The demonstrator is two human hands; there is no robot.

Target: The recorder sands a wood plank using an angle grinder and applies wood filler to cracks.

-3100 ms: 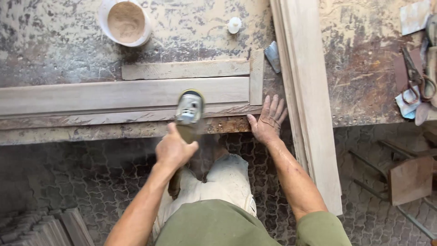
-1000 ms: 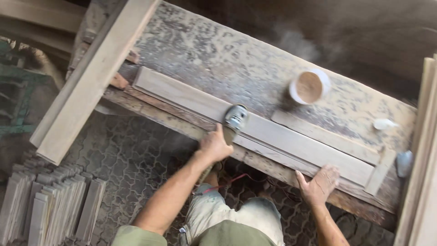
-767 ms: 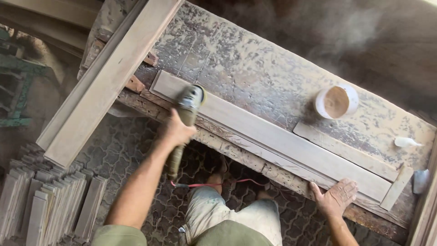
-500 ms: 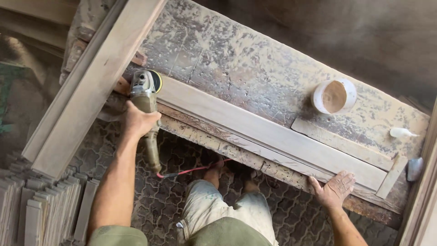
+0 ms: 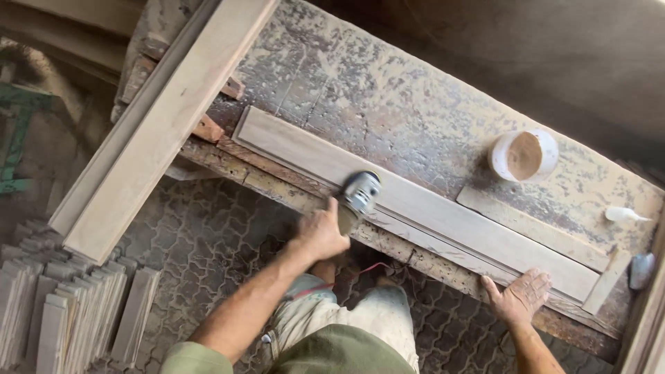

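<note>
A person bends over a dust-caked workbench [image 5: 429,104], the left hand [image 5: 318,234] wrapped tight around the body of an angle grinder [image 5: 357,197], fingers closed on the grip. The grinder's head rests on a long pale board [image 5: 443,211] that lies slantwise along the bench's near edge, about midway along the board's length. The tool is blurred, and how its disc meets the wood cannot be made out.

The right hand [image 5: 521,298] lies flat with fingers spread, palm down on the bench edge just beside the board's right end, holding nothing.

A shorter strip of wood [image 5: 533,227] sits just behind the board toward its right end, and a small block [image 5: 608,280] stands crosswise at that end. Beyond them a white tub [image 5: 524,156] holds brown sawdust. A small white bottle [image 5: 627,215] lies on its side near the bench's far right, with a scraper [image 5: 641,270] close below it.

A broad plank [image 5: 166,118] leans across the bench's left end, well apart from the grinder. On the patterned paving [image 5: 201,235] below, a stack of short slats [image 5: 69,318] stands at lower left. The person's pale, dusty trousers [image 5: 339,315] and green shirt [image 5: 332,353] fill the foreground.
</note>
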